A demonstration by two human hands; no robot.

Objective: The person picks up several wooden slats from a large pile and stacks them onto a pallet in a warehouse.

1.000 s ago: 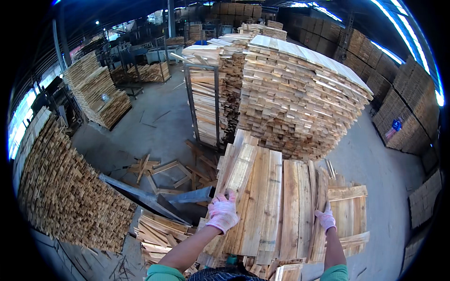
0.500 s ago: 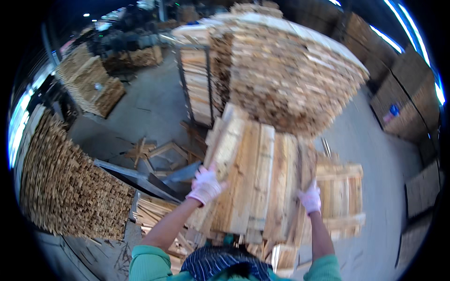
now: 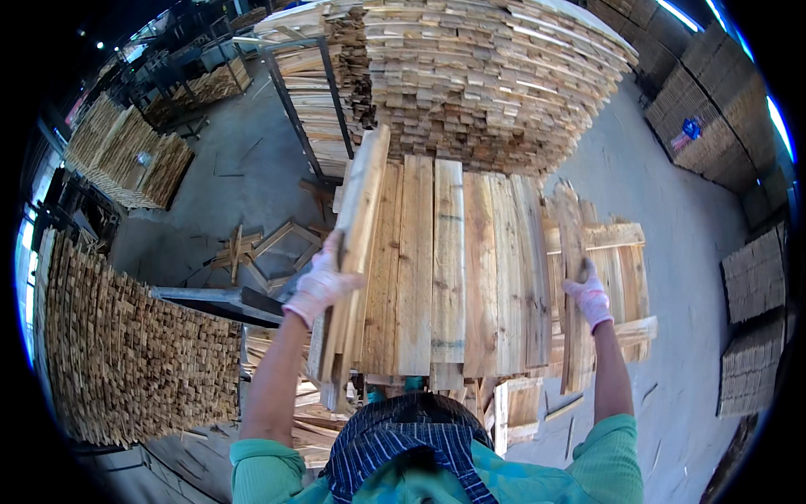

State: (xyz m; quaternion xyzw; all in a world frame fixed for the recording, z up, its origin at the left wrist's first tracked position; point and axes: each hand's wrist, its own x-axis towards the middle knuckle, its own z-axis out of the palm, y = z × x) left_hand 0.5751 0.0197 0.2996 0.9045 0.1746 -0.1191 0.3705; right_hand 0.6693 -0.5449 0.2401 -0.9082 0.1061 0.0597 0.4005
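Where the view begins at far left, a low stack (image 3: pixel 126 353) of short wood pieces runs along the edge, its cut ends showing, with a dark metal beam (image 3: pixel 214 301) lying just beside its upper corner. Behind it sit loose scraps (image 3: pixel 264 244) on bare concrete floor (image 3: pixel 243 168), the widest open ground on this side, and another pile (image 3: pixel 126 160) farther back. A metal rack (image 3: pixel 306 101) holds stacked boards against the tall central stack (image 3: pixel 495 76).

Next comes the left hand (image 3: pixel 319 286), gloved, clamped on the left edge of an armful of planks (image 3: pixel 445 269); the outermost plank is tilted up on its edge under the fingers. The planks lie side by side, raised in front of the chest, their far ends close to the tall stack, though touching or not I cannot tell. The right hand (image 3: pixel 588 298), also gloved, grips the bundle's right edge, so the hands are well apart, one on each side.

Below and right of the bundle lies a pallet (image 3: pixel 625 277) on the floor. Beyond it the concrete is open up to the board stacks (image 3: pixel 751 319) along the right rim.
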